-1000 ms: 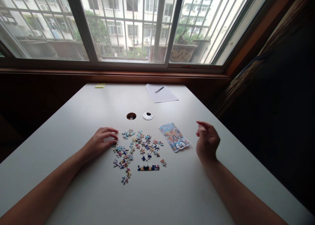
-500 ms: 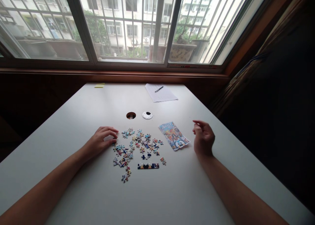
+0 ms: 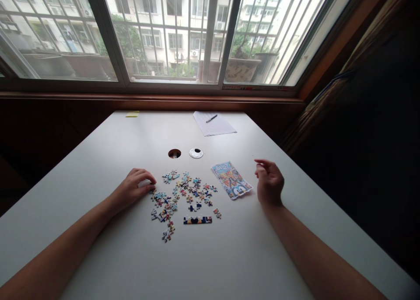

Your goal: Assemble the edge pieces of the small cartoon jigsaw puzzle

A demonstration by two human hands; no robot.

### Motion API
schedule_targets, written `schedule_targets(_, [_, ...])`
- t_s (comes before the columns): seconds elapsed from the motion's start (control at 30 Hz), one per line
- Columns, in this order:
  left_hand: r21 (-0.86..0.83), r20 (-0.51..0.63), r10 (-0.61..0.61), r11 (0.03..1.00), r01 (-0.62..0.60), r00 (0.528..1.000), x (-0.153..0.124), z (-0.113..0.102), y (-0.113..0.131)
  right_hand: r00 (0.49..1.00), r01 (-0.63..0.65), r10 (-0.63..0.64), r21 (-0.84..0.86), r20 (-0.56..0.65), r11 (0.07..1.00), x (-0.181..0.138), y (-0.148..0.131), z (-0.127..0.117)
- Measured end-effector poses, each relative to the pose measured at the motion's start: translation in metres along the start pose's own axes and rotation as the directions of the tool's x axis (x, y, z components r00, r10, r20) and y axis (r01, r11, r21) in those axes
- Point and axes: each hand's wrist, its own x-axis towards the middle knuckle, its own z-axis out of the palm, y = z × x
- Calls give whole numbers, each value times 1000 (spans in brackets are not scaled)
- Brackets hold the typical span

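My left hand [image 3: 136, 186] rests on the table at the left edge of the loose jigsaw puzzle pieces [image 3: 170, 206]. Its fingers are bent, with a gap between forefinger and thumb, and the tips are beside the nearest pieces. I see nothing held in it. A short joined strip of puzzle [image 3: 197, 220], dark blue with yellow, lies below the pile, with a small cluster of pieces [image 3: 217, 213] to its upper right. My right hand [image 3: 271, 184] is curled closed, the forefinger slightly out, to the right of the colourful picture sheet [image 3: 231, 180]. It appears to hold nothing.
Behind the pieces are a round hole [image 3: 174, 154] in the white table [image 3: 203, 265] and its round cover [image 3: 196, 153]. Farther back lie a paper sheet [image 3: 218, 127] with a pen [image 3: 211, 118] and yellow sticky notes [image 3: 132, 114]. A barred window stands beyond.
My left fingers have bent downward and drawn a little closer to the thumb. My right hand has shifted slightly left in view. The puzzle pieces look unchanged.
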Motion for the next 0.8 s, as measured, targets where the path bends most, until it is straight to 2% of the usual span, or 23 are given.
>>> schedule_targets(0.8, [-59,3,-1,998,1,1000,0,0,4,998,-31,30,16,62,999,-2,1,3])
